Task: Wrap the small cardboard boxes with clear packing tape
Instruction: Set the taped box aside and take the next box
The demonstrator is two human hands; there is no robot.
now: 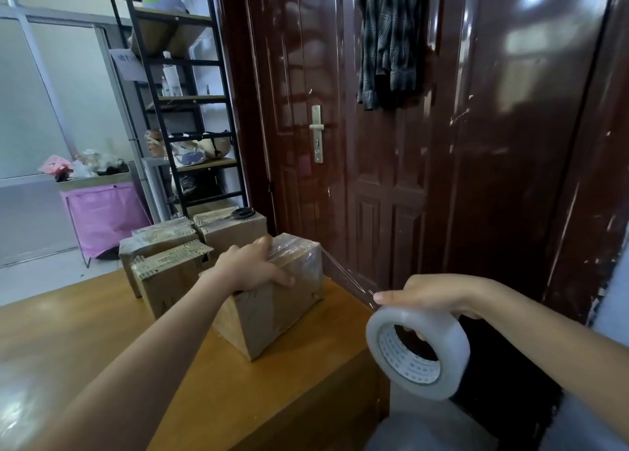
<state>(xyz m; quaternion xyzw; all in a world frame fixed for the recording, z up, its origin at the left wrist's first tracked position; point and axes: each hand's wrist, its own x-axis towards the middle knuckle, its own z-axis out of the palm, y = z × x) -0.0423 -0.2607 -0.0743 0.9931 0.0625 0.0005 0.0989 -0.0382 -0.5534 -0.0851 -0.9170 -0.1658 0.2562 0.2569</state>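
Here my left hand (253, 266) presses the cardboard box (272, 297) down near the table's (102, 331) right edge so it cannot slide, while my right hand (439, 295), fingers hooked through the tape roll (417, 352), pulls the strip (347, 277) taut past that edge

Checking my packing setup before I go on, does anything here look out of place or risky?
Black-handled scissors lie on top of the rear brown cardboard box rather than on the wooden table, where they could slide off.
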